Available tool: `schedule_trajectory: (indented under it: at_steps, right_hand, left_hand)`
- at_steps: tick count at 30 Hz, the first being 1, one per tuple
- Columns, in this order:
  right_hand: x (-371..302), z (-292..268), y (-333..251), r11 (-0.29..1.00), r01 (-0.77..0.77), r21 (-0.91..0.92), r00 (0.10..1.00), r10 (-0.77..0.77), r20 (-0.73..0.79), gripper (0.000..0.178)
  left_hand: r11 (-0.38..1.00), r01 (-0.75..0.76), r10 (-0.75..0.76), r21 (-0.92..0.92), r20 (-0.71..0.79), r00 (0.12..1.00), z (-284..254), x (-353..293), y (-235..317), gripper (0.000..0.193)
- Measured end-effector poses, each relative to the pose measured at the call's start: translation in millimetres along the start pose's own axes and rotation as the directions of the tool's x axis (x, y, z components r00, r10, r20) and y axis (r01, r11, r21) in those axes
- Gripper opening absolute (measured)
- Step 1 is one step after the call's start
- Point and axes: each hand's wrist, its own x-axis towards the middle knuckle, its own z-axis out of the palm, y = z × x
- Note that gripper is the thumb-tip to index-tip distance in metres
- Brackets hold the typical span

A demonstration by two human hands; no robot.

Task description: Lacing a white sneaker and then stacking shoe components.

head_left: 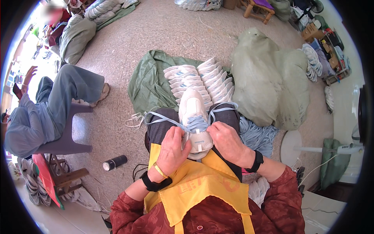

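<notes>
**Both hands on a white sneaker, lacing with pale blue cord**

The left hand is curled closed against the left side of a white sneaker, its fingers pinching the pale blue shoelace where it meets the eyelets. The right hand is closed in the same way on the sneaker's right side, gripping the other run of the lace just beside the tongue. The sneaker rests on the person's lap, toe pointing away, heel toward the yellow apron. From the eyelets the lace crosses over the tongue; one end trails out to the left over the knee, the other loops to the right.

Each wrist carries a black band, and a gold bracelet sits on the left one. The sleeves are dark red with a pattern.

Just beyond the knees, rows of white sneakers lie stacked on a green cloth. A bundle of blue laces lies by the right knee, beside a large pale green sack. A dark cylinder lies on the floor to the left. Further left, another person in grey-blue clothes sits on a plastic chair.
</notes>
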Motion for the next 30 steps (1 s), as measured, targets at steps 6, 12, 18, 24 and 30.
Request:
schedule_trajectory:
  at_steps: [6,12,18,24,30]
  right_hand:
    - [11.0,3.5,-6.1,0.970,0.116,-0.213,0.987,-0.137,-0.088,0.014]
    - [17.6,12.7,-32.2,0.934,0.096,0.343,0.994,-0.070,-0.088,0.011]
    - [30.7,35.0,-24.9,0.988,0.047,0.144,0.999,-0.046,-0.008,0.013]
    - [39.1,31.1,-26.1,0.991,0.088,0.096,0.996,-0.088,-0.008,0.009]
    - [26.0,-33.3,-17.9,0.732,-0.152,0.664,0.988,0.124,0.090,0.007]
  left_hand:
    - [1.000,-0.005,0.005,-0.015,-0.015,1.000,0.1,0.8,1.0,0.022]
    - [0.999,-0.002,0.001,-0.040,-0.021,1.000,-2.0,-0.5,-0.9,0.019]
    - [0.998,-0.019,0.016,-0.067,-0.052,0.999,0.1,-0.6,-4.1,0.018]
    - [0.989,0.045,-0.050,-0.141,-0.030,0.998,-0.8,0.6,-3.6,0.021]
    - [0.947,0.173,-0.176,-0.269,0.013,0.984,-12.5,6.8,9.0,0.023]
